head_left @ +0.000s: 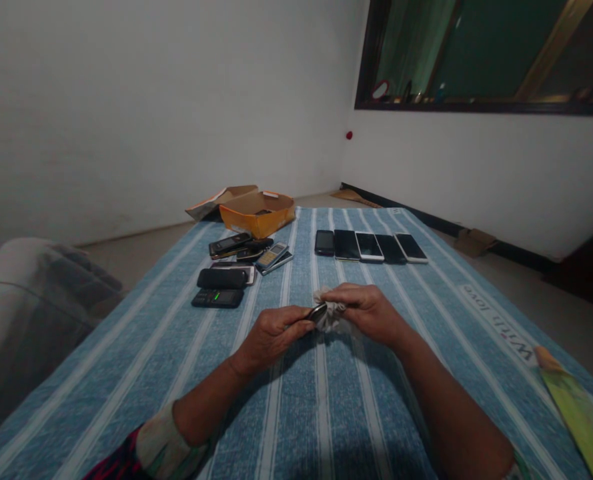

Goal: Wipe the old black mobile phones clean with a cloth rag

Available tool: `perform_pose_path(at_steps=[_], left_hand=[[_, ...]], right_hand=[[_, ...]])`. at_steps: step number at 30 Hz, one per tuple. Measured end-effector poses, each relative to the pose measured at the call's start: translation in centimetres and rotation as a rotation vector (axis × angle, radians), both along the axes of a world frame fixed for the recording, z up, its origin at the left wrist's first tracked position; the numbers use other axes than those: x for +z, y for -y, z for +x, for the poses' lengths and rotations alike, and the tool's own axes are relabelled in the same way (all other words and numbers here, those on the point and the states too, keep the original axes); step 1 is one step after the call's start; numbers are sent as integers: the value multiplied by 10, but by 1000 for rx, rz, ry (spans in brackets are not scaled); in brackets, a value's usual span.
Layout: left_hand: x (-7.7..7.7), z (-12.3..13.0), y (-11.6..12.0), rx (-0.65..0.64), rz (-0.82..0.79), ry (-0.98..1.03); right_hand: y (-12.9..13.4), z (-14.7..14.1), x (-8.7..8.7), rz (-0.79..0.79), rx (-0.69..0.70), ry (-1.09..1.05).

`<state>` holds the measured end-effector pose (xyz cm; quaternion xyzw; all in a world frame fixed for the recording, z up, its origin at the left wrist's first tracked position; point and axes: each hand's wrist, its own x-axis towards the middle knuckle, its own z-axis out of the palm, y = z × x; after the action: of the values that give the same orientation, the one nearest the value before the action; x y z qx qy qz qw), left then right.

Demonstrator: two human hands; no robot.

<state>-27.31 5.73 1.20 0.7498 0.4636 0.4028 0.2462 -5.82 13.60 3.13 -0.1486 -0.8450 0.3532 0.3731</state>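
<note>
Phone (318,313) between two hands

Left hand (276,331) grips one end; right hand (369,310) bunches a rag (333,321) against the other. Striped table (301,413) separates them from the row (369,247) ahead and pile (233,277) at left, both inside its edges.

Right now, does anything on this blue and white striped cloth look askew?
Yes: at left, the black and silver mobile phones lie overlapping at mixed angles, which looks untidy against the row of five flat black and white phones at right.
</note>
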Motion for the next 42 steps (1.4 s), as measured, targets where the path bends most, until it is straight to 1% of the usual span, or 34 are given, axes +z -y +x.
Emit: perform_pose_path(at_steps=[1,3,7,11,15,18,20,22,29,31,33,35,37,40,42], left_hand=[[0,0,0,0,-4,2],[-1,-1,-1,-2,3,10],[-2,-1,-3,-16,24,9],[-3,0,-3,-30,24,10],[-2,2,-1,-36,-9,57],[0,6,-1,1,-7,128],[2,8,-1,28,-9,161],[2,9,-1,45,-23,179],[0,6,-1,86,-81,248],[-1,6,-1,90,-100,266],[-1,5,-1,96,-113,275],[0,5,-2,101,-120,276],[0,5,-2,100,-124,280],[2,4,-2,99,-127,271],[3,5,-2,100,-132,257]], right_hand=[[0,0,-1,-22,-1,-10],[0,-1,-2,-16,-4,-21],[1,-3,-3,110,-16,-24],[5,-3,2,244,-51,36],[11,-4,7,307,-86,103],[12,-6,7,317,-75,85],[11,-7,5,288,-54,51],[10,-8,4,220,-32,12],[4,-9,-8,-222,3,-122],[2,-9,-11,-286,5,-143],[0,-10,-14,-296,0,-149],[1,-10,-14,-223,-8,-138],[4,-11,-11,-55,-30,-98],[14,-13,-4,245,-80,27],[20,-14,-1,366,-103,111]])
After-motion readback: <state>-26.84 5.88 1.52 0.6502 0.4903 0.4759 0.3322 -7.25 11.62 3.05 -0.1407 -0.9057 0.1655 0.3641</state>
